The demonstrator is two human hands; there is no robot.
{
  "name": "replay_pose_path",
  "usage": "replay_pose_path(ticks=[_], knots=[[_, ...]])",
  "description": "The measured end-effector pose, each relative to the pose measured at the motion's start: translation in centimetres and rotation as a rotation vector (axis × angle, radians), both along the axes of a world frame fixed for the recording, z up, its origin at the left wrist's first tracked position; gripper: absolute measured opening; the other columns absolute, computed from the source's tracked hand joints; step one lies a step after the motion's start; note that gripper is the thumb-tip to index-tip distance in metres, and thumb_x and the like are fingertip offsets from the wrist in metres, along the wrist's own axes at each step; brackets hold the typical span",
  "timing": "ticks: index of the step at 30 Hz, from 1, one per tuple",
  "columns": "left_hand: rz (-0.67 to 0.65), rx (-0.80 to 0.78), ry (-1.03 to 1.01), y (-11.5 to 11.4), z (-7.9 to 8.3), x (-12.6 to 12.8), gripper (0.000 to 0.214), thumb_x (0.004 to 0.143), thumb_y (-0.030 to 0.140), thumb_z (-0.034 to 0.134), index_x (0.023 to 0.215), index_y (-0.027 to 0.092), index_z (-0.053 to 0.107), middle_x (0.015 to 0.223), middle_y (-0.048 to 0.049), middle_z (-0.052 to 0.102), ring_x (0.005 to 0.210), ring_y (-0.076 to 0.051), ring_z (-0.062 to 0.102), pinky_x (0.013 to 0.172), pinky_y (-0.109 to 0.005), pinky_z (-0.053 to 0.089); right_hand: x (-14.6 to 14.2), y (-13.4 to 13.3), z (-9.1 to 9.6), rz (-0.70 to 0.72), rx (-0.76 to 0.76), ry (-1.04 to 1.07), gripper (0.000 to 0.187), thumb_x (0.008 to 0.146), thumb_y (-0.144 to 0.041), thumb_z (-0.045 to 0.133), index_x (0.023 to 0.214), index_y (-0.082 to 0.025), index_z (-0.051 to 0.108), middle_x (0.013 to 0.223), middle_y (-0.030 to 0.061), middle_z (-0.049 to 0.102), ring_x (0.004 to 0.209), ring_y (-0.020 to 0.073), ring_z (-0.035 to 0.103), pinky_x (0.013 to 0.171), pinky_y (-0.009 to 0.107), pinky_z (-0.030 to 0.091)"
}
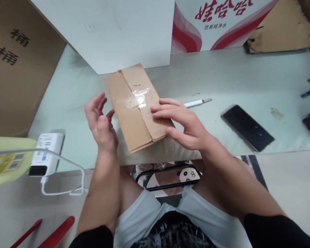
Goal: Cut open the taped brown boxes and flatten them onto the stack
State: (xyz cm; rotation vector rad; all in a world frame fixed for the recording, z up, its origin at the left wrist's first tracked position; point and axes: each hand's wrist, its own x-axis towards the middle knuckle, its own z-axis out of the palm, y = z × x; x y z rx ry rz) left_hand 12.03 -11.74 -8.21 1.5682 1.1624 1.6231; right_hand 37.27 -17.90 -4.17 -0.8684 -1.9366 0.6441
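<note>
A small brown cardboard box (129, 103) lies on the pale table (222, 82), its flaps closed and a strip of clear tape across the seam. My right hand (182, 120) rests flat on the box's right side, fingers stretched out toward the tape. My left hand (99, 120) hovers just left of the box, palm facing it and fingers apart, holding nothing. A white utility knife (197, 102) lies on the table just behind my right hand.
A black phone (248, 127) lies to the right. A white power bank (45, 153) with a cable sits at the left edge beside a yellow container (5, 158). Large cartons (15, 69) stand at left and behind. Red handles (55, 234) show on the floor.
</note>
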Motion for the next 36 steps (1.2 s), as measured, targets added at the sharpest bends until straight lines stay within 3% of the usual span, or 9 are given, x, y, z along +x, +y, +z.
replay_pose_path(ticks=[3,6,9,13,18,23,26,31,36], knots=[[-0.122,0.128,0.197,0.0,-0.6,-0.4,0.059,0.089,0.070,0.056,0.128,0.027,0.065,0.157,-0.0094,0.051,0.151,-0.031,0.042,0.127,-0.049,0.033,0.1,-0.1,-0.2,0.002,-0.099,0.060,0.042,0.101,-0.053,0.046,0.126,-0.026,0.066,0.146,0.0054,0.064,0.140,0.0223,0.057,0.124,0.047,0.042],[-0.190,0.148,0.259,0.2,-0.9,-0.5,0.056,0.093,0.066,0.054,0.130,0.025,0.066,0.160,-0.0109,0.045,0.154,-0.032,0.036,0.131,-0.051,0.026,1.4,0.7,-1.2,-0.380,-0.270,0.184,0.042,0.103,-0.048,0.036,0.126,-0.026,0.064,0.138,0.0079,0.067,0.125,0.0224,0.066,0.098,0.040,0.059],[-0.193,0.150,0.234,0.3,-0.9,-0.2,0.057,0.093,0.067,0.055,0.131,0.026,0.065,0.160,-0.0117,0.045,0.154,-0.032,0.036,0.131,-0.052,0.025,3.4,2.2,-3.1,-0.728,-0.389,-0.060,0.038,0.094,-0.032,0.046,0.123,-0.020,0.068,0.125,0.0114,0.071,0.104,0.0247,0.070,0.093,0.043,0.058],[-0.132,0.102,0.271,0.1,-0.8,0.2,0.065,0.088,0.076,0.053,0.127,0.026,0.066,0.157,-0.0124,0.047,0.154,-0.033,0.036,0.132,-0.053,0.023,4.8,3.0,-5.3,-0.663,-0.459,-0.493,0.042,0.087,-0.020,0.048,0.120,-0.021,0.074,0.130,0.0120,0.070,0.111,0.0301,0.068,0.096,0.047,0.055],[-0.095,0.045,0.311,0.0,-0.7,0.4,0.068,0.084,0.085,0.047,0.127,0.036,0.065,0.159,-0.0035,0.045,0.159,-0.032,0.028,0.133,-0.053,0.022,4.7,2.8,-5.3,-0.678,-0.444,-0.598,0.037,0.088,-0.019,0.048,0.111,-0.023,0.076,0.119,0.0102,0.072,0.102,0.0291,0.068,0.085,0.043,0.055],[-0.136,0.029,0.287,-0.9,-1.1,1.7,0.067,0.087,0.085,0.043,0.131,0.038,0.060,0.164,-0.0013,0.039,0.160,-0.032,0.027,0.132,-0.055,0.021,4.4,2.8,-2.6,-0.884,-0.181,-0.286,0.024,0.090,-0.028,0.053,0.108,-0.022,0.068,0.111,0.0098,0.067,0.083,0.0219,0.064,0.086,0.042,0.052],[-0.196,0.042,0.265,-1.8,-1.4,3.1,0.061,0.093,0.079,0.040,0.134,0.037,0.057,0.166,-0.0029,0.037,0.159,-0.031,0.029,0.132,-0.056,0.020,4.2,2.5,-1.1,-0.939,0.038,0.118,0.024,0.092,-0.041,0.056,0.111,-0.026,0.054,0.106,0.0081,0.061,0.071,0.0176,0.057,0.068,0.037,0.048],[-0.192,0.041,0.271,-2.5,-1.6,3.9,0.060,0.094,0.078,0.037,0.135,0.038,0.056,0.167,-0.0026,0.036,0.160,-0.030,0.029,0.133,-0.055,0.020,3.3,0.8,0.8,-0.917,0.079,0.289,0.026,0.097,-0.048,0.045,0.119,-0.036,0.050,0.100,0.0046,0.057,0.061,0.0153,0.055,0.048,0.031,0.039],[-0.228,0.092,0.235,-2.3,-1.8,3.8,0.053,0.099,0.071,0.039,0.139,0.040,0.055,0.168,-0.0011,0.034,0.160,-0.030,0.028,0.133,-0.055,0.019,0.4,-1.0,3.2,-0.677,0.155,0.511,0.005,0.092,-0.031,0.062,0.093,-0.029,0.057,0.089,-0.0004,0.053,0.049,0.0059,0.043,0.038,0.023,0.037]])
